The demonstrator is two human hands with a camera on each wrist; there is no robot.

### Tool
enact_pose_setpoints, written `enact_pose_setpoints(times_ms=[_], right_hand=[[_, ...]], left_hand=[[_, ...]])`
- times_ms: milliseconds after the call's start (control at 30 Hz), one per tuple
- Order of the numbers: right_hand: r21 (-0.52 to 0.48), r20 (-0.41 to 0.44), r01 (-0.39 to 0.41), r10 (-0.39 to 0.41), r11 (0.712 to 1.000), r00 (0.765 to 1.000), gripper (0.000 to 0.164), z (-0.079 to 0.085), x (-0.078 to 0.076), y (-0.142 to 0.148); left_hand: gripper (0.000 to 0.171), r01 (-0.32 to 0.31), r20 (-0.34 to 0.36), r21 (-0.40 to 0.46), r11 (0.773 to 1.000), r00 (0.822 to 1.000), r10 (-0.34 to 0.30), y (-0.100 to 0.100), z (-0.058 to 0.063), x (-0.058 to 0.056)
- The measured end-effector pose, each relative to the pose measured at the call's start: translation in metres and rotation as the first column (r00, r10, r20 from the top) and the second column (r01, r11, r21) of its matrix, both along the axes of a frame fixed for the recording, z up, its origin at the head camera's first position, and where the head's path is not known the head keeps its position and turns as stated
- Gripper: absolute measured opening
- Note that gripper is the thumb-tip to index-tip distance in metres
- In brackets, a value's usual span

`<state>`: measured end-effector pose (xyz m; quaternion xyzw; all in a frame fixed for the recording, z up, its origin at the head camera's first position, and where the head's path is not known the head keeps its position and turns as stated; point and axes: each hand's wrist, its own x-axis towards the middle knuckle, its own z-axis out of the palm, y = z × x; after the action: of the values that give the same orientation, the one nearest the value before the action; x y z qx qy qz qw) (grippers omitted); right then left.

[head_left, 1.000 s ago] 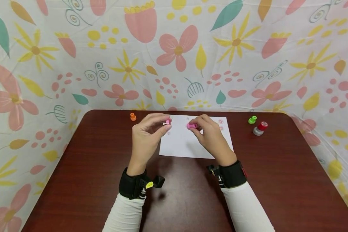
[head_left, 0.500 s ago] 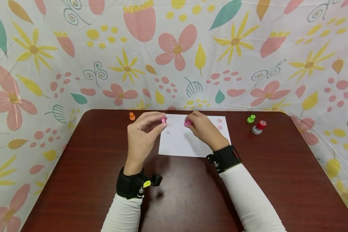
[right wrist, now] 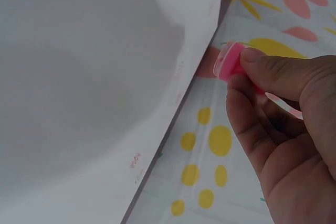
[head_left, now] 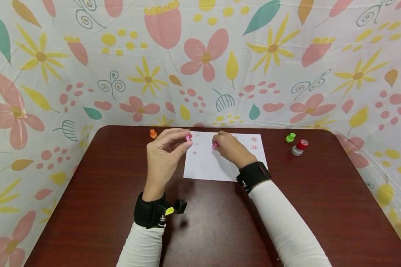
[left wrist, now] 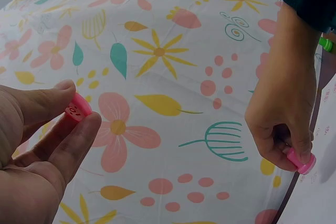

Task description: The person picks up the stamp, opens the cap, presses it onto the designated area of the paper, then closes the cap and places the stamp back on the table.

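Observation:
In the head view my left hand (head_left: 162, 157) is raised over the left edge of the white paper (head_left: 217, 170). Its thumb and fingers pinch a small round pink cap (left wrist: 80, 107), whose marked face shows in the left wrist view. Over the paper's upper middle, my right hand (head_left: 234, 148) holds a pink stamp (head_left: 215, 145) by its handle. The right wrist view shows this stamp's wide end (right wrist: 229, 61) sticking out past the thumb tip, turned toward the paper. Small red stamp prints (head_left: 254, 143) run along the paper's right and left sides; my right hand covers part of the top.
An orange stamp (head_left: 153, 134) stands near the back edge of the dark wooden table (head_left: 113, 207), left of the paper. To the paper's right are a green stamp (head_left: 290, 137) and a red and grey stamp (head_left: 299, 147). A floral cloth (head_left: 200, 92) hangs behind the table.
My right hand has turned, tipping the stamp's wide end downward, and its forearm has swung. My left hand has shifted slightly left with the cap, then stayed still.

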<state>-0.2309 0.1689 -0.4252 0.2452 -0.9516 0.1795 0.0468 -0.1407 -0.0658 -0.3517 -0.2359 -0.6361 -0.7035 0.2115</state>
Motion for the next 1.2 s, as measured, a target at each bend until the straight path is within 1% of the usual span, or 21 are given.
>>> enact_pose_setpoints(times_ms=[167,367,533,767,967,1067,1200], right_hand=[[0.049,0.032,0.005,-0.006,0.999,0.999,0.003,-0.003,-0.004,-0.003],[0.116,0.016,-0.009,0.007,0.993,1.0,0.004,-0.011,-0.004,-0.006],[0.132,0.004,-0.01,0.009,0.991,1.0,0.006,-0.013,-0.003,-0.009],[0.146,0.013,-0.006,0.004,0.989,1.0,0.008,-0.016,-0.006,-0.01],[0.154,0.004,-0.01,0.01,0.988,1.0,0.014,-0.018,-0.01,-0.012],[0.178,0.011,-0.003,0.001,0.984,1.0,0.017,-0.017,-0.013,-0.014],[0.195,0.044,0.006,-0.015,0.981,0.999,0.018,-0.017,-0.015,-0.016]], left_hand=[[0.028,0.001,0.003,0.008,1.0,1.0,-0.001,0.001,0.0,0.0],[0.027,0.01,0.014,0.019,1.0,1.0,-0.01,0.001,-0.002,-0.002],[0.027,0.006,0.011,0.016,1.0,1.0,-0.006,0.0,-0.002,-0.001],[0.027,-0.01,0.005,0.005,1.0,1.0,0.01,0.0,-0.003,-0.003],[0.027,-0.014,0.011,-0.007,1.0,1.0,0.014,0.001,-0.004,-0.003],[0.026,-0.01,0.012,-0.017,1.0,1.0,0.01,0.002,-0.003,-0.003],[0.026,-0.007,0.015,-0.017,1.0,1.0,0.007,0.002,-0.004,-0.002]])
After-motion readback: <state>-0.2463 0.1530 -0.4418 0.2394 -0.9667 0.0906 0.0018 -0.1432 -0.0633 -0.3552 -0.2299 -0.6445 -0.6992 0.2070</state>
